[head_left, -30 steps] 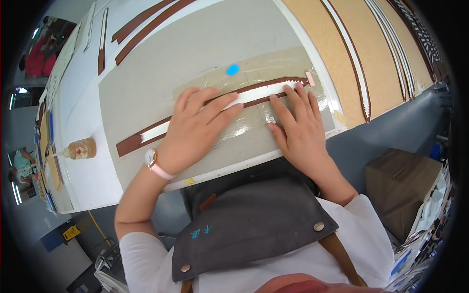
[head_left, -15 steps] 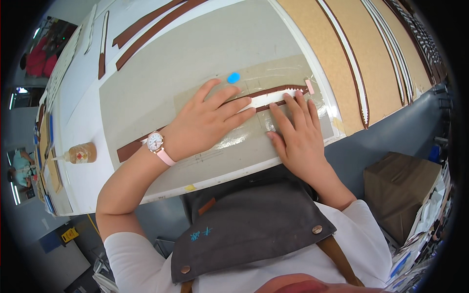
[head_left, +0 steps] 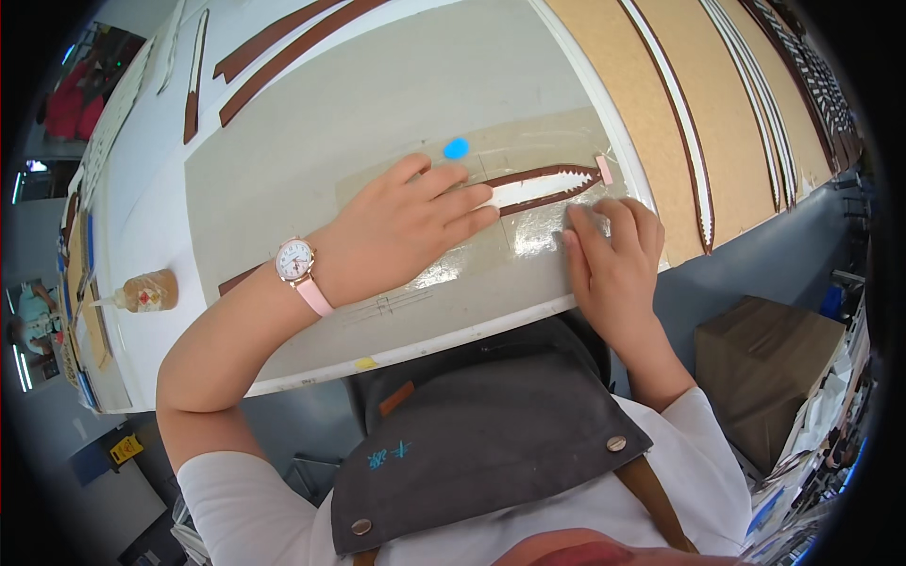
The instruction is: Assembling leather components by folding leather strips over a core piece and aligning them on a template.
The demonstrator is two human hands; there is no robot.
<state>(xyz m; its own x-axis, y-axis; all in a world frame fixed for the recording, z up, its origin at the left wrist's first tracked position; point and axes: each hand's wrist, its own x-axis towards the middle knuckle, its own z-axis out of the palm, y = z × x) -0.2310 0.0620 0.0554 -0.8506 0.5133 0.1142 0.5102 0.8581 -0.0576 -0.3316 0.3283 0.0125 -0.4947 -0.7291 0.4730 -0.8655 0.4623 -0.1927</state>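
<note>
A brown leather strap (head_left: 543, 200) with a white layer down its middle and notched edges at its pointed right end lies on a clear-taped patch of the grey board (head_left: 311, 132). My left hand (head_left: 415, 212) lies across the strap's middle, fingers stretched out and slightly spread, hiding much of its length. Just below the pointed end, my right hand (head_left: 618, 255) hovers over or rests on the tape; which, I cannot tell. Its fingers are loosely bent, with nothing visible in them. A small pink tab (head_left: 604, 170) sits at the strap's tip.
A blue oval spot (head_left: 456, 149) is above my left hand. A glue bottle (head_left: 149, 291) lies at the left. More brown straps (head_left: 293, 61) are at the far left, and a white-centred strap (head_left: 675, 104) lies on the tan board (head_left: 623, 57). A brown box (head_left: 769, 377) stands beyond the table edge.
My right hand has lifted off the strap's pointed end and moved right and toward me, its fingers bending. That end is now uncovered. My left hand stays on the strap.
</note>
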